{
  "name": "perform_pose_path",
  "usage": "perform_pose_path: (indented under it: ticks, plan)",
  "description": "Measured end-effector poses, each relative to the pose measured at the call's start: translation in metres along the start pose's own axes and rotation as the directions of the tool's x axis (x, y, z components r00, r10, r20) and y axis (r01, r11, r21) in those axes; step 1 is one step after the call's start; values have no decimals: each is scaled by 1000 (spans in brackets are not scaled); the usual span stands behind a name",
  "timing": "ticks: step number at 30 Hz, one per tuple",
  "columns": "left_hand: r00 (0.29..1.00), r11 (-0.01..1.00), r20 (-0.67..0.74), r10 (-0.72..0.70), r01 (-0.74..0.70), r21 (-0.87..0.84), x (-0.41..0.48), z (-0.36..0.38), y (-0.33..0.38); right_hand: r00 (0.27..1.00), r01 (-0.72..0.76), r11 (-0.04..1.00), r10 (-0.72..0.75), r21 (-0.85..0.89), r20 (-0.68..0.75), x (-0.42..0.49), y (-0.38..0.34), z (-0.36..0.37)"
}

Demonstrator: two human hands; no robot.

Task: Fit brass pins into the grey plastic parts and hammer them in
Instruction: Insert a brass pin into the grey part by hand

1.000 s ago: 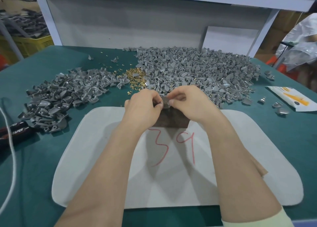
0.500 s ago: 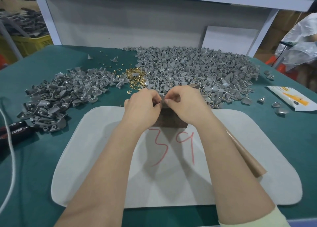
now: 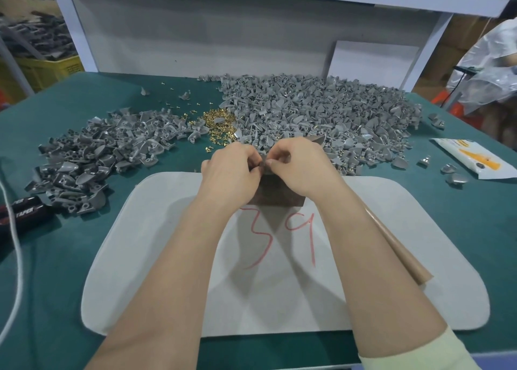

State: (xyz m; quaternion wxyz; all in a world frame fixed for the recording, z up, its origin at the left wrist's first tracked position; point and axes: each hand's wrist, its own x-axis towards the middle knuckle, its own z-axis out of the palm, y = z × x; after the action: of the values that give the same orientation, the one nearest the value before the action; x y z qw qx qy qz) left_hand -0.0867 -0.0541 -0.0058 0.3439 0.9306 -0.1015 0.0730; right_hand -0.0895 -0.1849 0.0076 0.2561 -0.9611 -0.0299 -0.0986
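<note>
The main risk was the pin going in crooked or slipping away. The left hand (image 3: pixel 229 171) and right hand (image 3: pixel 300 168) met fingertip to fingertip, and the small grey part (image 3: pixel 263 164) pinched between them was almost wholly covered. With so little of it exposed, a pin pressed in at a slant would likely jam or bend under the hammer. A dropped pin would probably be lost among the loose brass pins (image 3: pixel 216 120) scattered just beyond the left hand. Whether a pin was already between the right fingertips could not be told. Hammering from here would also need one hand freed, and the part could tip over on the brown block (image 3: pixel 275 196) directly beneath the hands if it were let go unsupported.

Both forearms reached forward and converged, wrists slightly raised and backs of the hands up. All the fingers were curled inward, and both hands gripped the part from opposite sides. They hovered over the block at the far edge of the white mat (image 3: pixel 167 243) on the worktop (image 3: pixel 70 285).

The large heap of grey parts (image 3: pixel 321 109) lay beyond the right hand and a smaller heap (image 3: pixel 98 157) lay out to the left. A black-handled tool (image 3: pixel 25 210) lay further left, well apart from both hands.
</note>
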Motion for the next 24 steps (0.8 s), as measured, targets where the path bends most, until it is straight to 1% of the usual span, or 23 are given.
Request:
perform_pose_path:
  ticks: [5,7,8,9,10,11,12,13,14,15,16,17,18,20,22,24]
  plan:
    - [1000,1000,2,5,-5,4,1,1,-1,1000,-14,1000,14,28,-9,-1,0,2]
    - [1000,1000,2,11,-11,-5,1,1,-2,1000,-21,996,20,90,16,-4,2,0]
    - [1000,1000,0,11,-11,-9,1,1,-3,999,-35,989,35,141,6,-5,4,-3]
    - [1000,1000,-1,8,-8,-10,2,1,-3,997,-59,981,67,185,-38,-5,7,-8]
    - [1000,1000,-1,2,-2,-7,2,2,-3,986,-97,976,121,197,-112,-7,12,-15]
    - [1000,1000,-4,-5,5,4,2,2,-4,964,-154,974,184,165,-190,-9,20,-23]
    - [1000,1000,-14,-14,15,21,3,3,-3,940,-230,969,246,94,-235,-12,29,-31]
    - [999,999,-32,-25,27,37,3,4,-3,926,-318,948,311,0,-215,-15,37,-38]
    - [998,998,-54,-37,40,46,3,5,-3,912,-399,912,386,-89,-136,-18,42,-42]
    - [996,997,-76,-47,51,49,3,5,-3,889,-456,877,458,-150,-27,-19,46,-43]
    - [994,997,-94,-54,59,48,3,6,-3,859,-488,854,507,-182,76,-19,49,-41]
    - [992,997,-110,-60,65,46,3,7,-3,839,-497,846,526,-195,143,-18,50,-38]
    - [990,996,-124,-65,71,44,2,7,-3,836,-493,848,524,-196,162,-16,50,-36]
    - [987,995,-141,-78,85,44,2,7,-4,858,-490,862,503,-129,105,-13,52,-33]
    - [985,995,-149,-85,92,43,2,7,-4,872,-487,873,486,23,53,-13,56,-34]
    - [983,994,-158,-92,99,41,3,7,-4,899,-433,889,437,148,0,-15,55,-35]
